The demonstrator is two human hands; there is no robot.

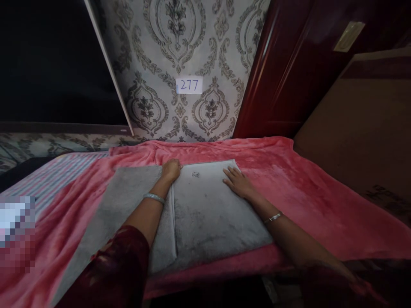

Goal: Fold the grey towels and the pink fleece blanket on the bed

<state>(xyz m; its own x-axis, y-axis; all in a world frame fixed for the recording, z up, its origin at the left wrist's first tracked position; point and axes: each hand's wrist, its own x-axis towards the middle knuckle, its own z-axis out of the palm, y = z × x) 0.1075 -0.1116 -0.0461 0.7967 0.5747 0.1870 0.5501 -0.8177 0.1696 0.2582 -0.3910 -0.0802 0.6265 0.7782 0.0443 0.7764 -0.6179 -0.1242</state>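
Well, from here I see a grey fuzzy cloth [212,218] lying on the pink fuzzy blanket [314,196]. Its long way goes side to side, and a pale edge in its middle points back at the person. The left hand [171,170] is curled tight on its far edge; the right hand [236,182], well apart, lies flat, fingers spread. I can't see inside the brown cardboard box [359,128].
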